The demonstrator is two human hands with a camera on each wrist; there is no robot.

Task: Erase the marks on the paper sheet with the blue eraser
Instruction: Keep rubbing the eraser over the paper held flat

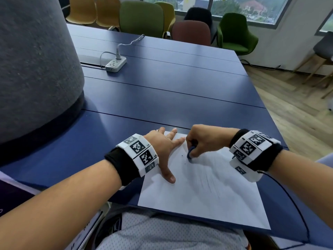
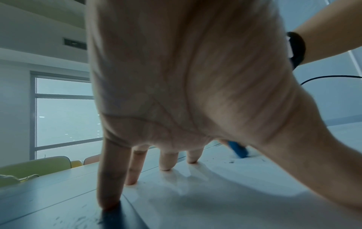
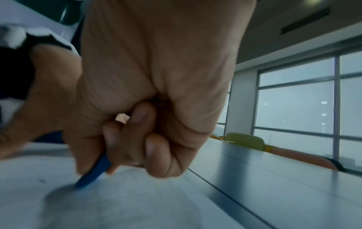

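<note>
A white paper sheet (image 1: 207, 192) lies on the blue table (image 1: 162, 91) near its front edge, with faint grey pencil marks (image 1: 210, 179) across its middle. My right hand (image 1: 201, 141) grips the blue eraser (image 1: 190, 155), whose tip touches the sheet near the upper left. In the right wrist view the eraser (image 3: 94, 172) slants down onto the paper (image 3: 117, 206). My left hand (image 1: 165, 152) lies flat with spread fingers (image 2: 166, 159) on the sheet's left edge; its little finger rests on the table. The eraser (image 2: 238, 149) shows beyond that hand.
A white power strip (image 1: 116, 64) with a cable sits far back on the table. A large grey felt-covered shape (image 1: 36, 69) stands at the left. Coloured chairs (image 1: 142, 18) line the far edge. A black cable (image 1: 295, 204) runs from my right wristband across the table.
</note>
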